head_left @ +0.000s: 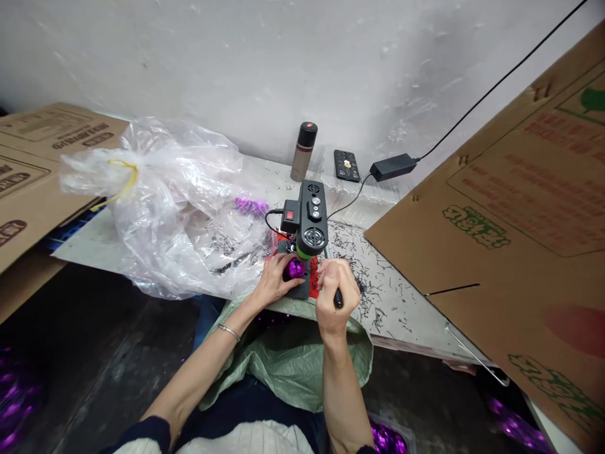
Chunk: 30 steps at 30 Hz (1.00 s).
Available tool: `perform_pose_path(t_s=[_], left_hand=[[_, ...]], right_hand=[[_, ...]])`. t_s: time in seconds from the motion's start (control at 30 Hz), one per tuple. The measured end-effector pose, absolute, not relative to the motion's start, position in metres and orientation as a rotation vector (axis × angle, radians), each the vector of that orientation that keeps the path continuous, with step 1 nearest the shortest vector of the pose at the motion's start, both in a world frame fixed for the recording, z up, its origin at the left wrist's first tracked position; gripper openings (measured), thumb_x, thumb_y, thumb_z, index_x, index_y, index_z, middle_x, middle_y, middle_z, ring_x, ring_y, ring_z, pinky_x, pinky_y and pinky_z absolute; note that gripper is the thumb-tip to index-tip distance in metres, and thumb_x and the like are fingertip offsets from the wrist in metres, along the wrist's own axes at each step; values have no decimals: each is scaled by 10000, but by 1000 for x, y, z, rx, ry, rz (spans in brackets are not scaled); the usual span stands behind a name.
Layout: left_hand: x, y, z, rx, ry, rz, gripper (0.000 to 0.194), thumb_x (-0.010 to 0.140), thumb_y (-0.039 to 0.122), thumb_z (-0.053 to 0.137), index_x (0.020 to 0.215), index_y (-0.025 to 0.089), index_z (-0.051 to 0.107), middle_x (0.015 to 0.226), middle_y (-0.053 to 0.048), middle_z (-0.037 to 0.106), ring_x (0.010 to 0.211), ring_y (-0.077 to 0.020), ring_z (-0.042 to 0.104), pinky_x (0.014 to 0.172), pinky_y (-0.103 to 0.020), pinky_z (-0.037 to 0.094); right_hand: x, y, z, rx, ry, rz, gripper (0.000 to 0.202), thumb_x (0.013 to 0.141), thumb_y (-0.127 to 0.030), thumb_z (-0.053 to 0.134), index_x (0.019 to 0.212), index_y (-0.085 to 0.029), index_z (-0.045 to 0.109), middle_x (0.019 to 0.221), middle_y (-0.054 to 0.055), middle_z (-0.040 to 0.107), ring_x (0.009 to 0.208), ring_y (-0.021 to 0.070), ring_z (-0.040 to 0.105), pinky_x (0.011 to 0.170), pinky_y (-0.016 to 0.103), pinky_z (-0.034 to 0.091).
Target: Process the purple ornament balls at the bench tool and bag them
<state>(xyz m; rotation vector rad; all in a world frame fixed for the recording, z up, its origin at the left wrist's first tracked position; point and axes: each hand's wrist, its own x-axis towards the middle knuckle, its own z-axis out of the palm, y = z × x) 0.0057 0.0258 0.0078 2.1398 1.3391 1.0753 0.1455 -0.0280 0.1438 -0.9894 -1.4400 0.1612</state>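
Observation:
A small black machine (312, 217) with round vents and a green ring stands on the white table. Beneath its head is a shiny purple ball (296, 268). My left hand (275, 277) holds the ball, thumb and fingers curled round its left and near sides. To the right, my right hand (336, 290) is closed in a fist round a black-tipped handle (338, 299) at the machine's side. A black box with a red switch (290, 215) is attached to the machine's left.
A clear plastic bag (161, 221) tied with yellow lies left. Cardboard boxes (38, 170) flank the table, with a large one (510, 239) at right. Behind stand a spray can (304, 151), phone (346, 165) and power adapter (393, 167). Black bits litter the table; green sacking (288, 353) covers the lap.

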Motion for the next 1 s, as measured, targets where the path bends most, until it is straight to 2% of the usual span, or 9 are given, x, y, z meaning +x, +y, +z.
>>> perform_pose_path(t_s=[0.2,0.47,0.8,1.0], left_hand=[[10,26,-2,2072,1320,1126,538,917,400,752,1387,186,604,1277,-135,730,1181,-300,686,1057,-478,527],[6,24,-9,2065,1316,1107,613,902,474,760,1423,200,590,1299,-139,734,1205,-319,690,1067,-498,528],[6,22,-6,2078,1272,1125,584,927,447,731,1423,178,580,1289,-155,730,1201,-327,688,1046,-494,533],[6,23,-6,2088,1316,1096,582,907,430,752,1415,194,593,1273,-146,736,1178,-327,697,1034,-497,540]], right_hand=[[147,-30,143,-1000,-1471,144,328,1025,-129,421,720,-234,478,725,-12,553,720,135,576,678,298,461],[146,-32,138,-993,-1462,130,326,1017,-123,433,717,-231,496,721,-10,569,711,139,594,654,294,460],[144,-29,86,-973,-1429,28,332,1044,-211,388,737,-230,513,771,11,596,683,139,588,613,300,473],[143,-25,76,-955,-1412,14,342,1055,-245,369,739,-238,501,758,2,565,672,143,569,607,304,467]])
